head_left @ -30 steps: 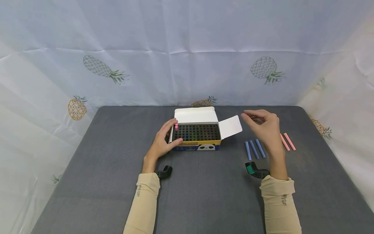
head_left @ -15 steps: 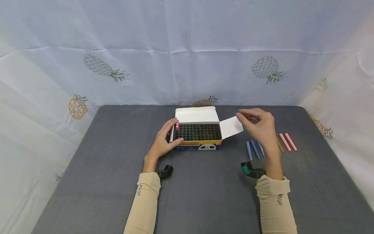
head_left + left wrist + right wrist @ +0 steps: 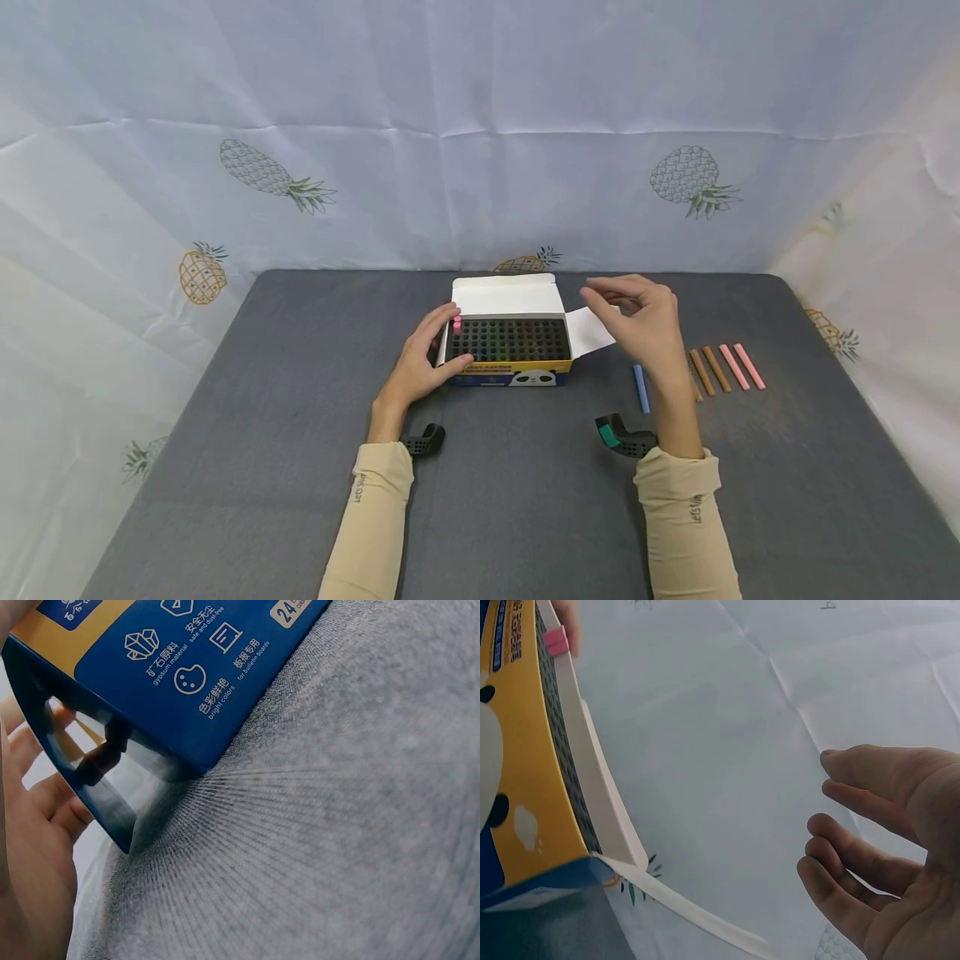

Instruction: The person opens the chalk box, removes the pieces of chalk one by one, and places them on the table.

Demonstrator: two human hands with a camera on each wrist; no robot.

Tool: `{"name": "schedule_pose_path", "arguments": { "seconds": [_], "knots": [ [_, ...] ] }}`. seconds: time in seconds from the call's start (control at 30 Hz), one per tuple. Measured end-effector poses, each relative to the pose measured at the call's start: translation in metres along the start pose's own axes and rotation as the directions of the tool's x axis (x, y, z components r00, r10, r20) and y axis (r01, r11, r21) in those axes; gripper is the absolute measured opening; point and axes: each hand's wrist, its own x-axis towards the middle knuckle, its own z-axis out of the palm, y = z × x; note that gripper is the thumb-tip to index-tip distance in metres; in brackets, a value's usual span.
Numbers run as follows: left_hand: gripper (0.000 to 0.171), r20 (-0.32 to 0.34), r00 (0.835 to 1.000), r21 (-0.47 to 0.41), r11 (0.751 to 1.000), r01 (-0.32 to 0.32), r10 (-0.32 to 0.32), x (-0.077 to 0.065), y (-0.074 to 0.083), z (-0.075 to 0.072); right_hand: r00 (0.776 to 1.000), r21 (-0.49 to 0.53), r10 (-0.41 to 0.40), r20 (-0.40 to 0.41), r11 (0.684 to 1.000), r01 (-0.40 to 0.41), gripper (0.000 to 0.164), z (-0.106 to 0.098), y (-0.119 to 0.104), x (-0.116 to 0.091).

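A blue and yellow chalk box (image 3: 536,378) with a panda on its front stands with lid raised; a dark grid of holes (image 3: 510,340) fills it. Pink chalk (image 3: 457,326) sticks up from the grid's back left corner. My left hand (image 3: 411,360) holds the box's left end, thumb at the front edge and fingers towards the back; in the left wrist view the fingers lie behind the end flap (image 3: 45,742). Above the right flap (image 3: 588,333) hovers my right hand (image 3: 647,327). Its fingers are loosely bent with nothing between them, as the right wrist view (image 3: 900,847) confirms.
To the right on the grey table (image 3: 525,500) lie a blue chalk stick (image 3: 641,389), brown sticks (image 3: 716,369) and two pink sticks (image 3: 750,367). My right wrist covers part of that row. A pineapple-print cloth (image 3: 480,200) hangs behind the table.
My right hand has moved left from beside the flap to over it. Its wrist now covers some blue sticks and uncovers brown ones. The left hand stays on the box.
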Motion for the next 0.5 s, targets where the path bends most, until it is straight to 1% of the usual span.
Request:
{"name": "schedule_pose_path", "arguments": {
  "seconds": [0.13,0.27,0.5],
  "knots": [
    [0.076,0.002,1.000,-0.005,1.000,0.003,-0.003,0.000,0.000,0.001,1.000,0.021,0.009,0.018,1.000,-0.009,0.026,0.006,-0.004,0.000],
    [0.076,-0.003,1.000,-0.007,1.000,-0.002,0.002,0.000,0.000,0.001,1.000,0.019,0.008,0.028,1.000,-0.008,0.026,0.010,-0.005,0.001],
    [0.076,-0.003,1.000,0.001,1.000,-0.008,0.008,0.000,-0.001,0.001,0.998,0.047,-0.031,0.047,0.998,0.028,0.025,0.021,-0.006,0.002]
  ]
}}
